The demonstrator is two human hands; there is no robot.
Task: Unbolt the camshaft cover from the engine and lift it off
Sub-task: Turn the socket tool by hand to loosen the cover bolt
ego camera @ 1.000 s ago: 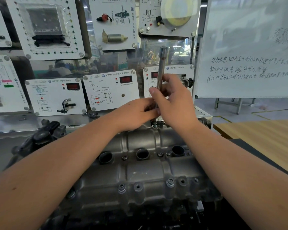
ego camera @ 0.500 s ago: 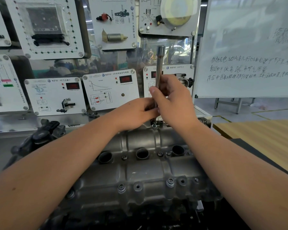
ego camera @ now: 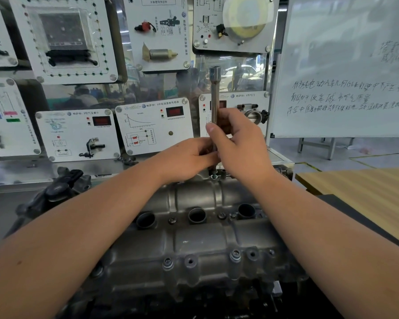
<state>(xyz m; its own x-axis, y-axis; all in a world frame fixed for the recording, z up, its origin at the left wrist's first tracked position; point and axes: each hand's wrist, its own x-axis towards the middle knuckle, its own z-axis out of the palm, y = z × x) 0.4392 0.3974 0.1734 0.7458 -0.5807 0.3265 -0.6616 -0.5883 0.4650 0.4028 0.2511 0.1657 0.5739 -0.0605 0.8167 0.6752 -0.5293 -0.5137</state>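
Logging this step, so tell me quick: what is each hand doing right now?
Left hand: fingers pinch the lower end of the socket extension bar.
Right hand: fingers curl round the same bar, held upright over the camshaft cover.

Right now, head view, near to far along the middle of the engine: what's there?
Front row of bolts → three round holes → far-edge bolt → left hand and right hand on the upright socket tool → display panels.

Display boards (ego camera: 154, 125) close behind engine (ego camera: 194, 238)
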